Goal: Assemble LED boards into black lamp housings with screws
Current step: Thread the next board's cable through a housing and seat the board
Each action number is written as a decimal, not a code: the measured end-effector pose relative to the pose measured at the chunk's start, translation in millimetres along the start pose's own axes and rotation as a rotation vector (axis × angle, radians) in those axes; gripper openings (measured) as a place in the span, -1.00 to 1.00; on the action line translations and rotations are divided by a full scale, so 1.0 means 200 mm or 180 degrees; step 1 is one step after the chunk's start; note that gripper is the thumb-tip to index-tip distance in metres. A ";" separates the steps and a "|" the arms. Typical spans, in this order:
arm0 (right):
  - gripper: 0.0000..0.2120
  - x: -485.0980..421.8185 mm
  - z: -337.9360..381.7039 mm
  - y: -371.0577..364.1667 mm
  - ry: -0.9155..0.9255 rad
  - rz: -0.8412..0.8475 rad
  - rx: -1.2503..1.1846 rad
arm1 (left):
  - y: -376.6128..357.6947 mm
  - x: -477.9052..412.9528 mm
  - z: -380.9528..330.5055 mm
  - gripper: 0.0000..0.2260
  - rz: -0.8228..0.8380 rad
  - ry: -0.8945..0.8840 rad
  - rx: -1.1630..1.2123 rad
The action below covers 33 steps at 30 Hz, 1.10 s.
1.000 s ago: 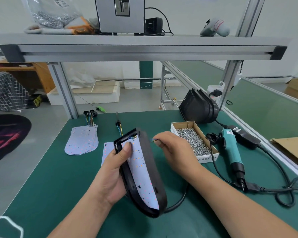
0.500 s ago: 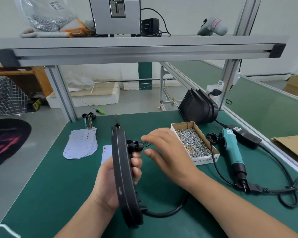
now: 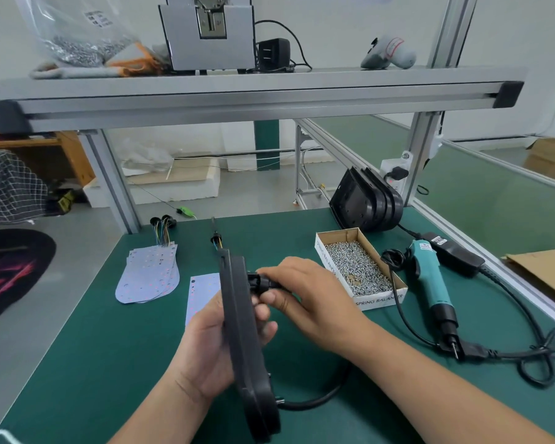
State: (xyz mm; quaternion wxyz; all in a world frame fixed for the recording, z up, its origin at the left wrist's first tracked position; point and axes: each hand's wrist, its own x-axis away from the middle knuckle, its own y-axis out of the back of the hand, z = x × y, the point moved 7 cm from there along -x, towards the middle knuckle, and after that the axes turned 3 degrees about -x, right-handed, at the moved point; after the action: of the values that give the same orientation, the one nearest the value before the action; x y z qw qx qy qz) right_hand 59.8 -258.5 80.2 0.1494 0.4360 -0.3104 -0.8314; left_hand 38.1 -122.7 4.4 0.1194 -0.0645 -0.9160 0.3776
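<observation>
Black housing (image 3: 244, 331) stands on edge over the mat (image 3: 109, 363), gripped by the left hand (image 3: 205, 344). The right hand (image 3: 305, 296) pinches the plug (image 3: 256, 280) at its back, apparently seating it. The next move likely calls for laying the housing flat, then screws (image 3: 356, 264) and driver (image 3: 430, 277).

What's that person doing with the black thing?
A person is putting a lamp together. The left hand holds a black lamp housing up on its edge, while the right hand pinches the black cable fitting on its back. The box of screws and the teal electric screwdriver lie untouched to the right.
</observation>
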 end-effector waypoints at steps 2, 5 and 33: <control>-0.73 0.00 0.00 0.00 -0.0025 0.0031 -0.0016 | -0.04 0.02 -0.02 -0.88 0.0136 -0.0079 -0.0134; -0.75 0.00 0.01 0.00 0.0013 0.0021 -0.0037 | -0.05 0.02 -0.02 -0.93 0.0126 0.0080 -0.0290; -0.91 0.02 0.04 -0.01 -0.1082 -0.0238 -0.1360 | -0.15 0.05 -0.03 -0.79 -0.0127 -0.0438 -0.0923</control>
State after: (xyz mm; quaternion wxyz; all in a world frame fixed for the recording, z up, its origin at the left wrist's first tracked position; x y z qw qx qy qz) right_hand 50.9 -257.0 79.5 0.1530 0.2599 -0.1323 -0.9442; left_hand 30.3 -137.7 32.2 0.0533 -0.0368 -0.9680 0.2424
